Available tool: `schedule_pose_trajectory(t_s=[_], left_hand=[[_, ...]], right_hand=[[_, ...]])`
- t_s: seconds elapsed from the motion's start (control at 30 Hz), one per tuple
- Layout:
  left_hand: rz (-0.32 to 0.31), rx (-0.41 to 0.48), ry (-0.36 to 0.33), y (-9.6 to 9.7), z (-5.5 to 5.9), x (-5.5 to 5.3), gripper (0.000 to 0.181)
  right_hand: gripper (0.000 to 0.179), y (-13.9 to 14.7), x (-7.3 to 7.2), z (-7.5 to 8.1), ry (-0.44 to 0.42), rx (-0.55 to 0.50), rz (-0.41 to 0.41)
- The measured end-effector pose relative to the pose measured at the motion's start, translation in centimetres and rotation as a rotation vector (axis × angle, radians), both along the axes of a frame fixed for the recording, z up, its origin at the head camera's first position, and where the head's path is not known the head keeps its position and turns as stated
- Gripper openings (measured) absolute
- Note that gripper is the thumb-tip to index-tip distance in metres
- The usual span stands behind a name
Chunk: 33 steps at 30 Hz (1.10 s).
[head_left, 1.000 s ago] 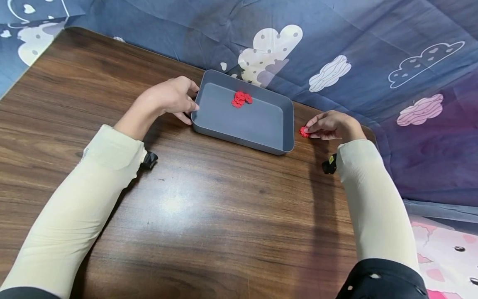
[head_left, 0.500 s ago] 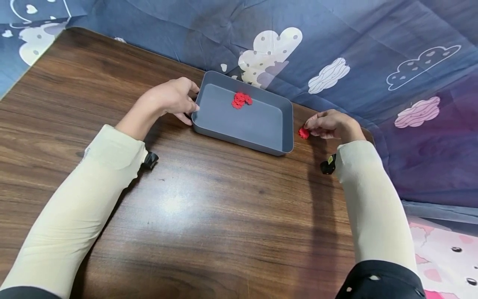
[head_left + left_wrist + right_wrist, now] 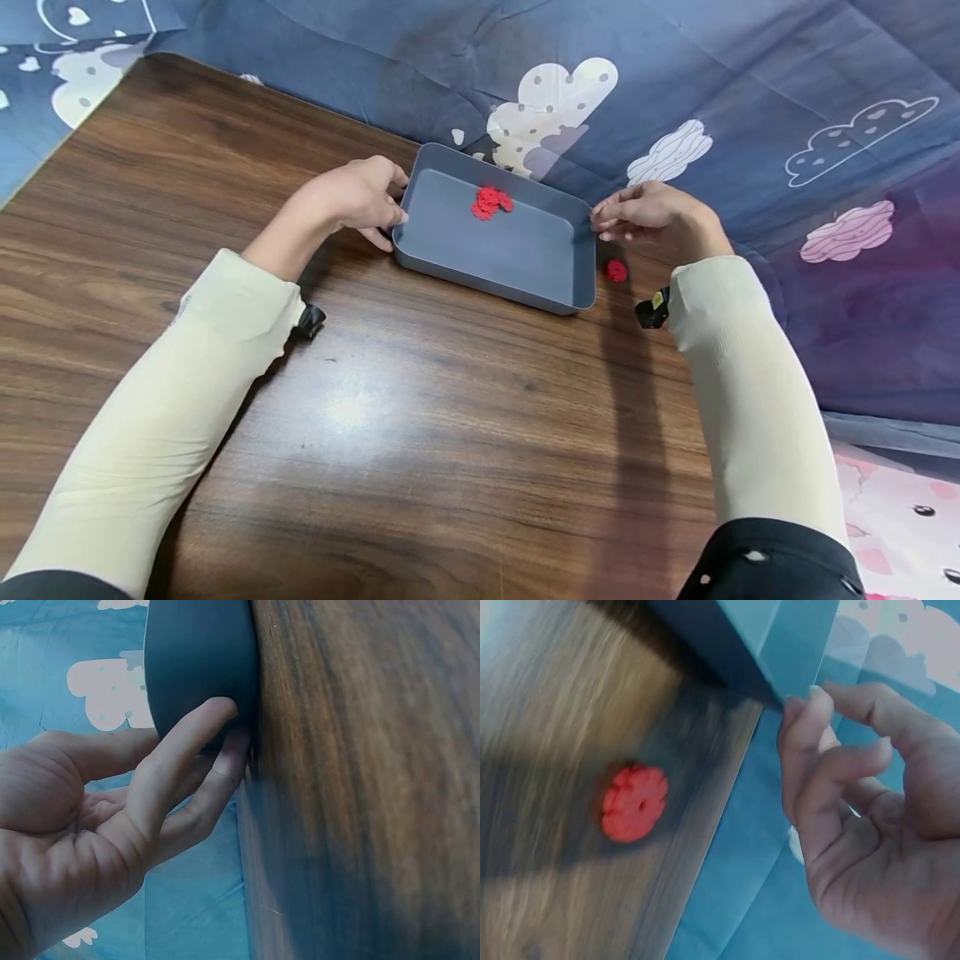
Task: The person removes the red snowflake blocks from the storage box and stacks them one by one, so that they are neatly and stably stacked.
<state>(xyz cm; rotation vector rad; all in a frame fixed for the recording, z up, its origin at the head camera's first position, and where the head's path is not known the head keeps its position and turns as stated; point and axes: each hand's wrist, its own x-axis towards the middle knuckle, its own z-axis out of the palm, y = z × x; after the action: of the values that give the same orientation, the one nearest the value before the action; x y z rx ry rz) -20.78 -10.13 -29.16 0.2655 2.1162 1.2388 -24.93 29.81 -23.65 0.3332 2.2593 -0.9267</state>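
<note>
Brown table [image 3: 450,417] | blue cloud-print cloth [image 3: 427,58] behind | grey tray [image 3: 498,254]: left hand [image 3: 360,198], right hand [image 3: 647,208] pinching opposite ends

One tray [image 3: 491,287]; two hands [image 3: 360,196] [image 3: 651,210]; several red discs [image 3: 617,270].

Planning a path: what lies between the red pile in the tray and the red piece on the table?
Head view: bare tray floor, the tray's right wall, then a narrow table strip.

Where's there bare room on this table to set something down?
Bare: the wide stretch of table between the sleeves, nearer than the tray; also left of the left hand. Crowded: the strip right of the tray, with the red disc and right hand; inside, red pieces cluster.
</note>
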Motion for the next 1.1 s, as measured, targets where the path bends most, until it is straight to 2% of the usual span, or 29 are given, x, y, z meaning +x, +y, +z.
schedule_pose_trajectory(t_s=[0.1, 0.33, 0.43, 0.67, 0.9, 1.0, 1.1], left_hand=[[-0.001, -0.005, -0.001, 0.0, -0.1, 0.0, 0.069], [0.0, -0.029, -0.003, 0.3, 0.0, -0.1, 0.07], [-0.001, -0.03, -0.001, 0.3, 0.1, -0.1, 0.07], [0.001, -0.022, 0.004, -0.1, 0.0, -0.1, 0.069], [0.003, -0.05, -0.001, 0.0, 0.0, -0.1, 0.069], [0.0, -0.047, 0.001, 0.1, 0.0, -0.1, 0.069], [-0.001, -0.046, 0.011, 0.1, 0.2, -0.1, 0.069]], right_hand=[[0.037, -1.1, -0.6, -0.1, -0.009, -0.011, 0.066], [0.054, -3.8, -1.1, -1.4, -0.056, -0.105, 0.023], [0.054, -5.1, -1.3, -1.8, -0.055, -0.082, 0.03], [0.058, -8.8, -2.1, -1.7, -0.067, -0.009, 0.171], [0.06, -10.8, -2.0, -2.3, -0.061, 0.046, 0.223], [0.051, -10.9, -1.9, -2.7, -0.042, 0.055, 0.224], [0.036, -10.7, -1.9, -3.2, -0.011, 0.048, 0.19]])
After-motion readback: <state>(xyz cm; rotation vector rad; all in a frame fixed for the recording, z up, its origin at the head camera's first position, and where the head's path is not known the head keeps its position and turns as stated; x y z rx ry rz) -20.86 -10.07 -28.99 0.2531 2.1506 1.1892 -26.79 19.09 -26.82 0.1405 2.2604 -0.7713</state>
